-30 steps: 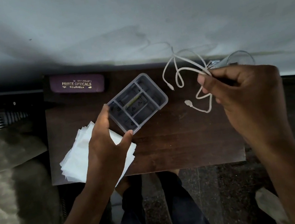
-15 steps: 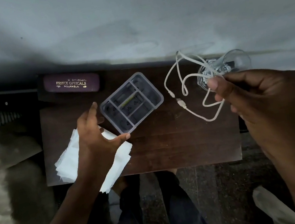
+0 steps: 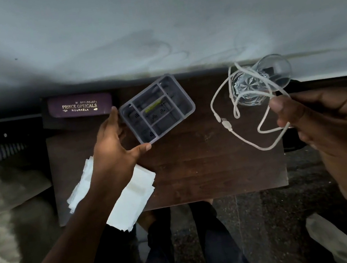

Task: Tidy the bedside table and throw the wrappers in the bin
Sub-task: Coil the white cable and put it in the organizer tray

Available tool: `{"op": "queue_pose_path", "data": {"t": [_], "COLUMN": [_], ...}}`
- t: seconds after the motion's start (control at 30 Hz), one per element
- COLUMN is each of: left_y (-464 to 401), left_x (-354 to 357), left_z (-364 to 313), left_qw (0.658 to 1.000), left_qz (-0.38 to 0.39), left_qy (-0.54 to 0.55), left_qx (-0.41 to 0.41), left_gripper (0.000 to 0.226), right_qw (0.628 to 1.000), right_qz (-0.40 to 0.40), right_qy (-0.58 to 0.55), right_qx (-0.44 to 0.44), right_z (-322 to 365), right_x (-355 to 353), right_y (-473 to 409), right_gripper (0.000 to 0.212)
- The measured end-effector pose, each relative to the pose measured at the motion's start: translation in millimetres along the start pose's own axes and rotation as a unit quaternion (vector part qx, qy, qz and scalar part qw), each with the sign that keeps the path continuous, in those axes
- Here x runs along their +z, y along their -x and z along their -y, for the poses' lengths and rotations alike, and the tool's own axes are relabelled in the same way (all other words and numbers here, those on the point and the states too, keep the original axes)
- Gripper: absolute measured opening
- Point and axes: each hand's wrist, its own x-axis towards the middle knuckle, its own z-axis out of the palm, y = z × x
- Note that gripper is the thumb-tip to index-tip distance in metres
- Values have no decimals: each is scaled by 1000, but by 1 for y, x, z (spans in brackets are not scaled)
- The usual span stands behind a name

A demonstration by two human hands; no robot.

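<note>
Reaching across a dark, wood-grained tabletop (image 3: 198, 173), a person's left hand (image 3: 112, 155) spreads its fingers (image 3: 143, 147) around the near corner of a translucent grey compartmented tray (image 3: 156, 109), thumb and forefinger touching its rim. The right hand (image 3: 332, 127) has its fingers pressed together, pinching a looped white USB cable (image 3: 226, 122) that hangs in front of a cut-pattern clear drinking glass (image 3: 260, 80). A stack of white paper napkins (image 3: 131, 200) overhangs the front edge, and a purple "Prince Opticals" spectacle case (image 3: 79, 105) lies at the back left, beside a pale bedsheet (image 3: 150, 25).
</note>
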Motion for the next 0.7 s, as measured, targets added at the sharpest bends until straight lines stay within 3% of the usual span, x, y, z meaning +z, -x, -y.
{"op": "queue_pose_path", "data": {"t": [0.43, 0.7], "left_y": [-49, -57], "left_x": [-1, -1], "left_z": [-36, -49], "left_qw": [988, 987], "left_qz": [136, 155], "left_qy": [-6, 25], "left_qx": [67, 20], "left_gripper": [102, 99], "right_qw": [1000, 1000], "right_qz": [0, 8], "right_qy": [2, -4], "right_qx": [12, 15], "right_z": [-6, -4], "right_x": [-15, -16], "right_y": [-4, 0], "right_gripper": [41, 39]}}
